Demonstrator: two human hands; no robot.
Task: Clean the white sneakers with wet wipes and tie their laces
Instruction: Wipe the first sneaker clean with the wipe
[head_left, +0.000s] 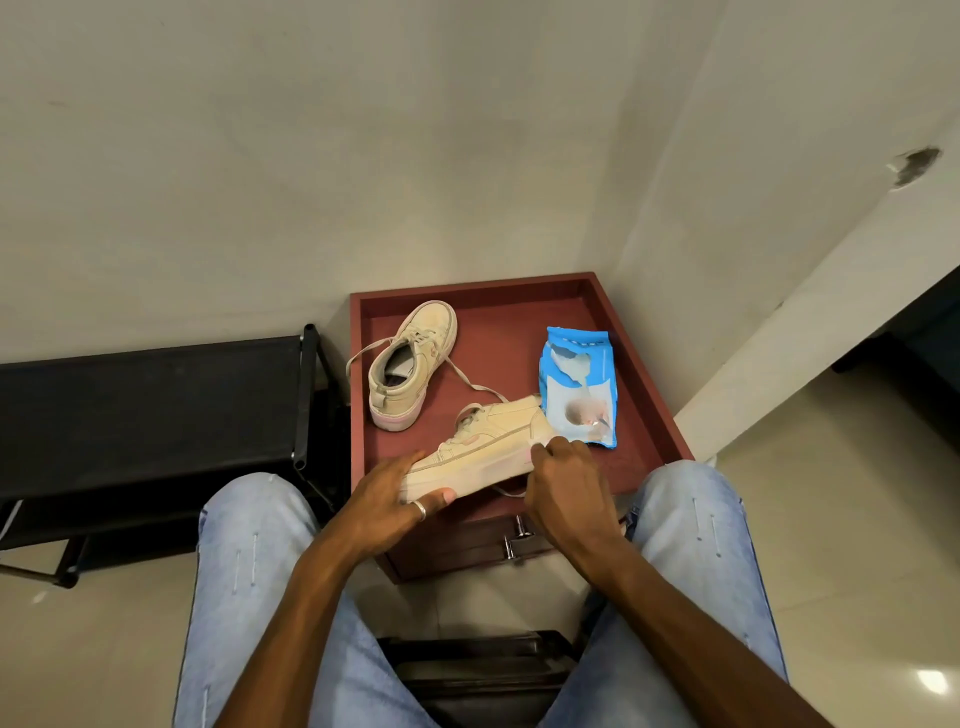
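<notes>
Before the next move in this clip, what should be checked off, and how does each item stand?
1. Steady hold on near sneaker: ok; left hand grips its sole, right hand holds its heel end.
2. Wipe in a hand: cannot tell; none shows.
3. Reach to wet wipes pack: ok; it lies beside the near sneaker.
4. Laces of far sneaker tied: not ok; they trail over the cabinet top.
5. Far sneaker upright: ok.

Worktop (509, 332): reddish-brown, raised rim, set in the wall corner.
Drawer handle (511, 548): metal, on the front below.
Rack (156, 405): black, just left.
Floor (831, 545): pale glossy tiles.
</notes>
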